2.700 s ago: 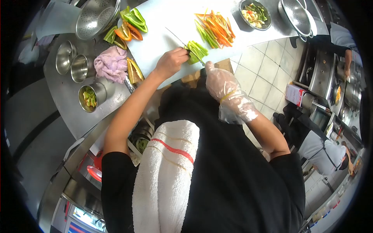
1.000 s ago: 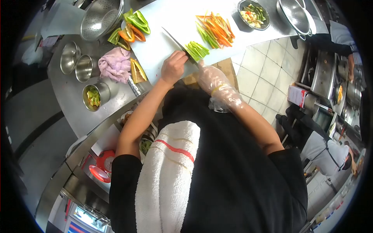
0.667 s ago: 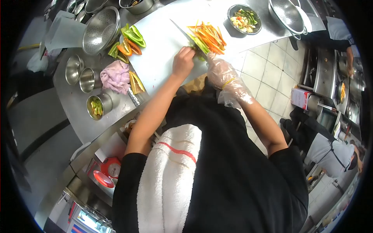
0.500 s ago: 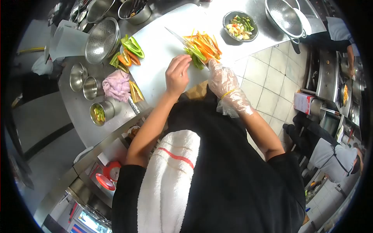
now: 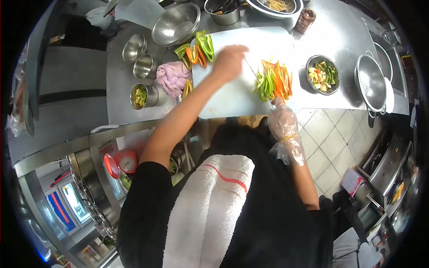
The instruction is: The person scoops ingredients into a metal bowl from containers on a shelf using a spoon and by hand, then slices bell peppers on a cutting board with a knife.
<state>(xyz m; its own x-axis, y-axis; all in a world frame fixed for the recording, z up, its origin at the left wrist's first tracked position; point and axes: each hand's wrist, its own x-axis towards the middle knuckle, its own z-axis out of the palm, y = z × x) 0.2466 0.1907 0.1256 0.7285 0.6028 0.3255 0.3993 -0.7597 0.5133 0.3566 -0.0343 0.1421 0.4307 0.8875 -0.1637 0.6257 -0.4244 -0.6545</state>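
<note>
My right hand (image 5: 283,120), in a clear plastic glove with a yellow band at the wrist, is closed on a knife (image 5: 252,69) at the near side of the white cutting board (image 5: 228,96). The blade slants away to the left across the board. Beside it lie green pepper strips (image 5: 266,85) and orange pepper strips (image 5: 282,80). My bare left hand (image 5: 230,63) is over the board near the blade's tip, its fingers blurred. Larger pepper pieces (image 5: 204,45), green and orange, rest at the board's left edge.
A bowl of cut vegetables (image 5: 336,71) stands right of the board, with a colander (image 5: 372,82) beyond. A jar (image 5: 305,21) is at the back. Leftward are a pink cloth (image 5: 173,78), another colander (image 5: 176,24) and several metal containers.
My left hand has moved away from the strips, up and forward toward the blade's tip. My right hand still holds the knife. The whole view has shifted.
</note>
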